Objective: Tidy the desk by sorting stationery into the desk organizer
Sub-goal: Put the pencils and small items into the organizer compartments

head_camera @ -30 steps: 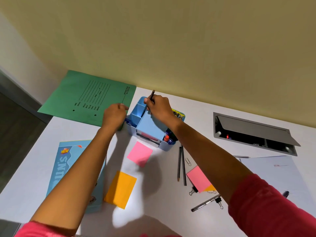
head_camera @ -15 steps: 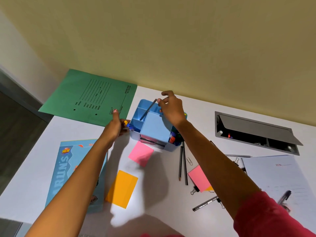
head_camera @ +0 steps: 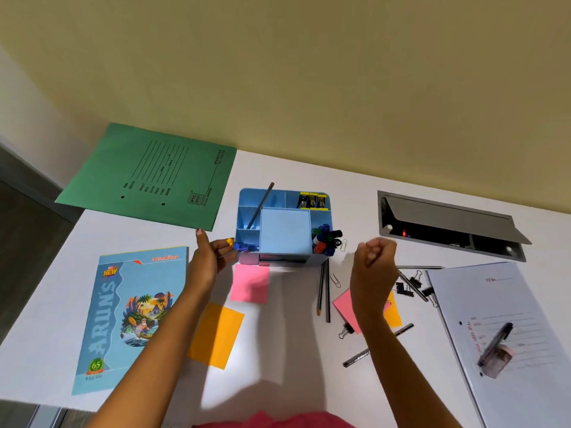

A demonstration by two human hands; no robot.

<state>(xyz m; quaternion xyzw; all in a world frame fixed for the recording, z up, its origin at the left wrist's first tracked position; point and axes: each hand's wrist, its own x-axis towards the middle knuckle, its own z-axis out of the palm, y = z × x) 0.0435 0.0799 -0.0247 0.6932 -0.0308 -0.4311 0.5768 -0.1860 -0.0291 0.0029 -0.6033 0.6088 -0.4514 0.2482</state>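
Note:
The blue desk organizer [head_camera: 285, 230] stands mid-desk near the wall. A dark pencil [head_camera: 259, 208] leans in its back left compartment, markers [head_camera: 326, 239] fill the right one, and coloured push pins [head_camera: 239, 245] lie in the front left tray. My left hand [head_camera: 210, 257] rests against the organizer's left side, fingers toward the pin tray. Right of the organizer, my right hand [head_camera: 374, 257] hovers above the desk with its fingers curled, holding nothing. Two pencils [head_camera: 323, 288] lie in front of the organizer, and a pink sticky note [head_camera: 250, 284] lies beside them.
An orange note [head_camera: 216, 335], a second pink note [head_camera: 344, 304], binder clips [head_camera: 411, 284], a paper clip [head_camera: 335, 279] and a pen [head_camera: 378, 345] lie scattered. A green folder [head_camera: 154, 177] and a book [head_camera: 123, 316] sit left. A white file [head_camera: 509, 335] and cable hatch [head_camera: 448, 223] sit right.
My right hand let go of the pencil, which now stands in the organizer, and drew back to the right and toward me. My left hand stayed at the organizer's left side.

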